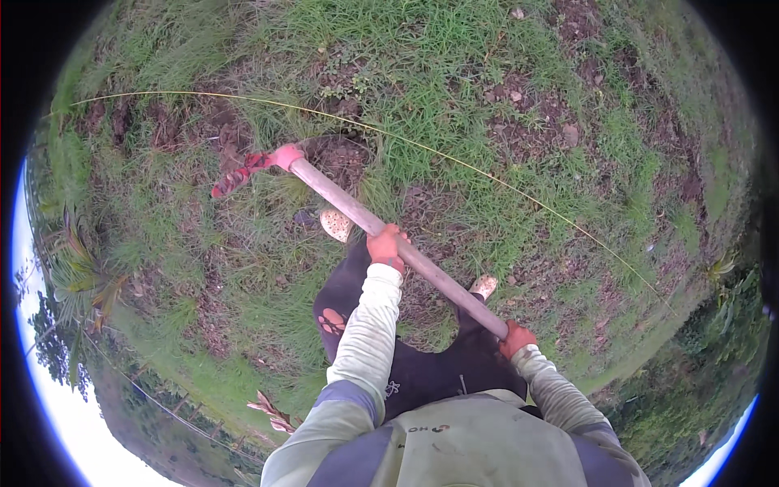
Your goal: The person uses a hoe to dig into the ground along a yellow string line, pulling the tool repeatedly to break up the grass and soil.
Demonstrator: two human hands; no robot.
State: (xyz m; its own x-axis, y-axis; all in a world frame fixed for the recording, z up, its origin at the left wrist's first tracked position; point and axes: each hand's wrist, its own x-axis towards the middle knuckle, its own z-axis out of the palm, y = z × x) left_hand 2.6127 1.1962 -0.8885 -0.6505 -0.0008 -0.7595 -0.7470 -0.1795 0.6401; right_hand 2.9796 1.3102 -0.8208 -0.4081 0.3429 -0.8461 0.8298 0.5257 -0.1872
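Both of my hands grip the long wooden handle of a digging hoe [349, 204], which slants from upper left to lower right across my body. My left hand [387, 246] is wrapped round the middle of the handle. Lower down, my right hand [516, 338] is closed round the handle's end. The hoe's red, soil-smeared head [250, 169] is at the upper left, seen over the grass. Beside its socket lies a dug patch of dark soil [339, 158]. Whether the blade touches the ground I cannot tell.
A thin yellow line [442, 154] runs across the grass beyond the hoe. My spotted light shoes [335, 225] stand on the grassy ground [268, 280], just below the dug soil. Leafy plants [89, 280] grow at the left, and a slope with bushes [690, 390] lies at the lower right.
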